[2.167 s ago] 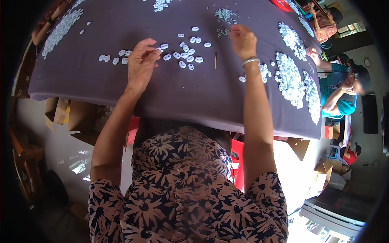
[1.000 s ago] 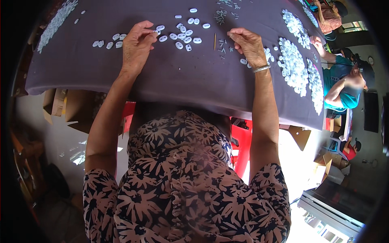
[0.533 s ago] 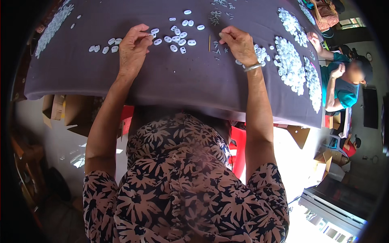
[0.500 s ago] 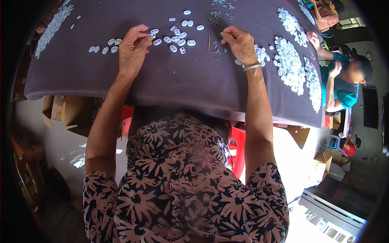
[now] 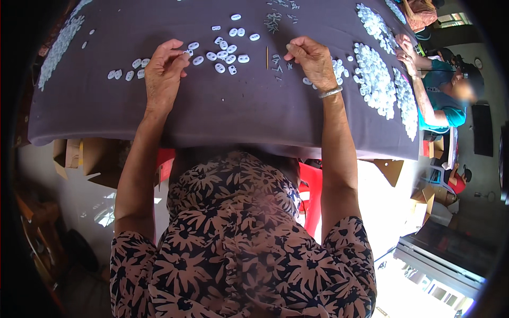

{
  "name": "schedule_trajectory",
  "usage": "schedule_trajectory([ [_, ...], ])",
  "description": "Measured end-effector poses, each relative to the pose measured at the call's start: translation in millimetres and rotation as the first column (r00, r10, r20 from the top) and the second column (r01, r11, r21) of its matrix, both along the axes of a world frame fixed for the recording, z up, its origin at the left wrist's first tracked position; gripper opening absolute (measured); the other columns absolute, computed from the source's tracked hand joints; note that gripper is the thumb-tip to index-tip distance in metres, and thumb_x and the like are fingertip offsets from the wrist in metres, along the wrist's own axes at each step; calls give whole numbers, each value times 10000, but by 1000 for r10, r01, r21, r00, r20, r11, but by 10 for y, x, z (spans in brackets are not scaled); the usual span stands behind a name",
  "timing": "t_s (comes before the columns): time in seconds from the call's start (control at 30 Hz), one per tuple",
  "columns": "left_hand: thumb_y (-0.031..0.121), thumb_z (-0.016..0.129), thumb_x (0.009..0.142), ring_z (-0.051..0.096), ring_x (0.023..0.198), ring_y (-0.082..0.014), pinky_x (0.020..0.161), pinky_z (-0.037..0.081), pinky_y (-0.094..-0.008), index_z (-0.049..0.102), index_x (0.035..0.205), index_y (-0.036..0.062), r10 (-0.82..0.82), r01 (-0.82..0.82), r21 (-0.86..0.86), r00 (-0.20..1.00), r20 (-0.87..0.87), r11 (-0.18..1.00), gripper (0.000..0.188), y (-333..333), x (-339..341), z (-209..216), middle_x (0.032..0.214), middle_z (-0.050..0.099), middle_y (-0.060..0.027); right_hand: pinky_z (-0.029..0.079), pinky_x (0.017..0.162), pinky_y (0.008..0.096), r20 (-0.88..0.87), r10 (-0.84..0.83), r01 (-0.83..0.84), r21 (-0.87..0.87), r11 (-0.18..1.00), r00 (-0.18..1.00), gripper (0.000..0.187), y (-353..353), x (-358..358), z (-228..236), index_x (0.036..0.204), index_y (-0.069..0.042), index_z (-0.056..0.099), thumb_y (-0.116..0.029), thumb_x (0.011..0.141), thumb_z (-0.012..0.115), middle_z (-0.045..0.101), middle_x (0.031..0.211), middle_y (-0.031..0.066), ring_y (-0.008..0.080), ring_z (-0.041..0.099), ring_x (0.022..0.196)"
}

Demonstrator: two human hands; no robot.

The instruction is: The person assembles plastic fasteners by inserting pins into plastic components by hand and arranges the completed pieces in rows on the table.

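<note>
My left hand [image 5: 163,74] is above the dark cloth, fingers bent and closed at the tips on a small white oval piece [image 5: 189,53], which is partly hidden. Just right of it lies a loose cluster of white two-holed oval pieces [image 5: 222,46]. On the right, my right hand [image 5: 313,61] has thumb and forefinger pinched together; whatever they hold is too small to make out. Beside those fingertips lie a few thin grey pins [image 5: 276,62] and a slim yellowish stick [image 5: 267,58]. More white pieces [image 5: 338,69] sit partly behind this hand.
Large heaps of white pieces [image 5: 374,79] cover the table's right side, and another pile [image 5: 61,47] lies far left. More pins [image 5: 273,21] are scattered at the back. A person in teal [image 5: 445,98] works at the right edge. Cardboard boxes [image 5: 101,156] stand below the table.
My left hand has drawn slightly left and nearer to me, with the small white piece at its fingertips. My right hand stays pinched near the pins. The person at right has lowered a hand toward the table.
</note>
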State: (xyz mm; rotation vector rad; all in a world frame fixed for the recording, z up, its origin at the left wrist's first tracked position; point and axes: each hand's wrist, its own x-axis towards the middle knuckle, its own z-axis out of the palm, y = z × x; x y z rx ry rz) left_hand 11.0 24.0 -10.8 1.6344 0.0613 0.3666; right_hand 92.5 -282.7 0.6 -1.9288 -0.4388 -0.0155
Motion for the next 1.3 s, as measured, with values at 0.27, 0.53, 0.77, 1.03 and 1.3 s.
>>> schedule_trajectory([
  [0.27,27,595,837,564,762,-83,613,462,-217,575,1096,81,17,-17,-4,1000,13,1000,265,6,1,-8,892,605,-30,446,671,199,-103,197,-203,-49,978,975,125,163,-88,173,925,-16,623,-127,907,568,636,857,7,70,615,779],
  [0.53,44,611,834,569,778,-90,619,470,-225,574,1104,80,50,-48,67,999,-22,997,274,-31,-11,8,916,616,-39,361,537,168,-117,49,-24,204,979,992,77,132,-97,260,864,-43,626,-120,864,625,600,676,-18,22,495,610],
  [0.77,55,623,830,571,786,-91,619,471,-227,575,1109,92,53,-50,101,998,-29,994,285,-39,17,2,915,623,-29,422,611,173,-1,58,-57,159,986,998,126,-102,14,30,920,-12,634,-129,875,624,616,749,0,53,551,665],
  [1.03,52,632,824,568,766,-77,601,467,-216,580,1094,94,43,-43,95,999,-1,995,279,-26,26,-6,898,625,-20,445,623,189,98,-30,45,-162,986,995,128,109,-30,22,887,-1,657,-122,860,621,636,706,11,57,583,673],
  [1.3,48,631,822,569,753,-76,598,471,-216,580,1095,93,35,-35,113,999,1,993,282,-34,22,-18,898,627,-21,460,567,228,100,-155,170,-159,973,983,124,-54,-14,-3,810,-38,674,-149,783,626,657,637,35,78,584,573],
])
